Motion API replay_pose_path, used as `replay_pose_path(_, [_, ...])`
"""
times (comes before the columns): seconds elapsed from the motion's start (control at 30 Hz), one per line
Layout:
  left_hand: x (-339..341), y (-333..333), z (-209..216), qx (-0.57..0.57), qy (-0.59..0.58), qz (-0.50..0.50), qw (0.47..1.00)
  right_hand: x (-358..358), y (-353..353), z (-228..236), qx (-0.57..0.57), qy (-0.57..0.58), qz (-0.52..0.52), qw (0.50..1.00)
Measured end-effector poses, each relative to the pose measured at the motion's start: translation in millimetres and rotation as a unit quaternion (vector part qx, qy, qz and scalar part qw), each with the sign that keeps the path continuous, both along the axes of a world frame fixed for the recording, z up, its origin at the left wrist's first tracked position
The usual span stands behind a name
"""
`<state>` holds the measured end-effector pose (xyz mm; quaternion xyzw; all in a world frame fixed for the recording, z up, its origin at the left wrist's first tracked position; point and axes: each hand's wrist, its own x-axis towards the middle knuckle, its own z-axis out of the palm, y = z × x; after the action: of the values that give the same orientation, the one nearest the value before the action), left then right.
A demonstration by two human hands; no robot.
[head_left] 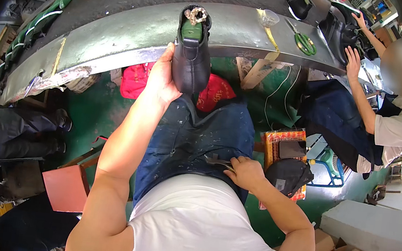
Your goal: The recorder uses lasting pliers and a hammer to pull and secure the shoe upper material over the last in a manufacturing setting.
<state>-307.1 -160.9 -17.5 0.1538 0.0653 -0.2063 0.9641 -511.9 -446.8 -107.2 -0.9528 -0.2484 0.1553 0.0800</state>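
Black leather shoe point(191, 56) sat upright at bench edge point(121, 40), long axis running 12-to-6, toe toward 6. Left hand point(160, 78) clamped on its side from 8 o'clock. Right hand point(244, 173) way back at lap, fingers closed round metal tool point(219, 163), so left was nearer.

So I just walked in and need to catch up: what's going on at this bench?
A seated person's left hand holds a black leather shoe with a green insert at the edge of the grey workbench. Their right hand rests on the lap, gripping a metal tool. Green-handled scissors lie on the bench. To the right, a co-worker's hand handles another black shoe.
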Motion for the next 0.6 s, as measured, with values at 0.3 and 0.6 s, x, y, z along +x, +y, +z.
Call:
replay_pose_path(0.3, [31, 12, 17, 0.111, -0.045, 0.048, 0.992, 12, -2, 1, 0.034, 0.077, 0.021, 0.996])
replay_pose_path(0.6, [63, 71, 38, 0.635, -0.248, 0.134, 0.719, 84, -9, -2, 0.096, 0.186, 0.019, 0.978])
